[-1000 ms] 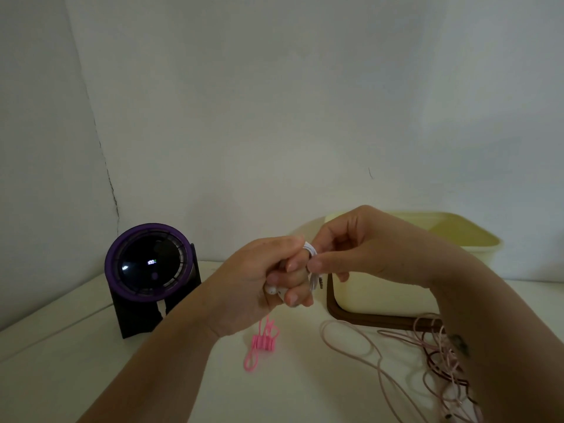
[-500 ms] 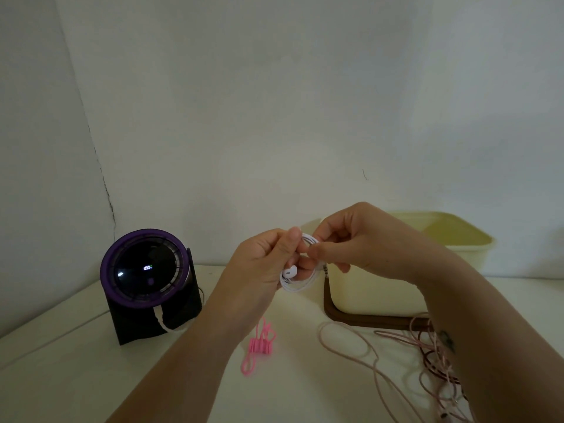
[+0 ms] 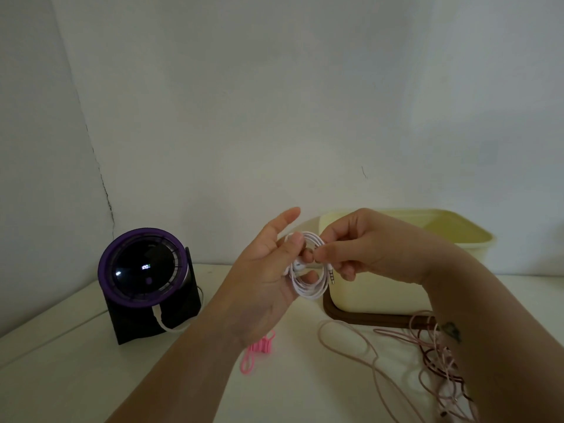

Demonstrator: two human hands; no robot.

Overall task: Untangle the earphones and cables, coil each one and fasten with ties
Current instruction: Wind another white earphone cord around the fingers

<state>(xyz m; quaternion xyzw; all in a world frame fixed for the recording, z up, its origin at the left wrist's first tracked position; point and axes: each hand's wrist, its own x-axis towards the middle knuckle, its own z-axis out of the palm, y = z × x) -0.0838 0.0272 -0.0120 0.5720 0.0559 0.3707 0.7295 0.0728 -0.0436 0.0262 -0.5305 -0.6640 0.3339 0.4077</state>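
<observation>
Nearest, in front of the cream tub [image 3: 381,294] and toward its right end, a loose tangle of pink cable [image 3: 436,361] sprawls on the white table [image 3: 91,377]. 1 long loop runs out leftward, and the right forearm crosses over part of the heap. In front of the tub's left corner, and well apart from the tangle, a bunch of pink ties [image 3: 258,349] lies on the table, half hidden under the left wrist.

Above the ties, the 2 hands meet in the air just in front of the tub's left corner, both on the white earphones [image 3: 308,288], which are wound into a small round coil. The left hand [image 3: 262,270] has the coil against its fingers, with the thumb on the top of the loop, fingertips showing through its middle and the index finger sticking up free. The right hand [image 3: 366,248] pinches the coil's right side between thumb and forefinger. The jack plug [image 3: 332,273] hangs down just beneath that pinch, and an earbud [image 3: 300,265] shows inside the loop.

The tub stands on a dark brown tray [image 3: 351,315]. Well to its left, a round purple-rimmed device [image 3: 143,267] sits tilted on a black stand, with a white lead [image 3: 161,323] curling from its base. Behind the tub rises a pale wall [image 3: 274,117].
</observation>
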